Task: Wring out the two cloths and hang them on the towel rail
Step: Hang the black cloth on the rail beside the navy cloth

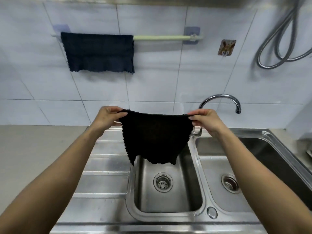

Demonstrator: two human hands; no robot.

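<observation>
Wall: white tiles face you, with a coiled metal hose at upper right and a small patterned hook plate beside it.
Bench: a steel sink with 2 basins and a ribbed drainer sits below you; a curved tap rises behind it.
Towel rail: pale green, fixed to the tiles; its right part is bare.
Dark blue cloth: draped over the rail's left part.
Black cloth: spread between your hands, above the left basin, below the rail.
Left hand: pinches the black cloth's upper left corner.
Right hand: pinches its upper right corner.
</observation>
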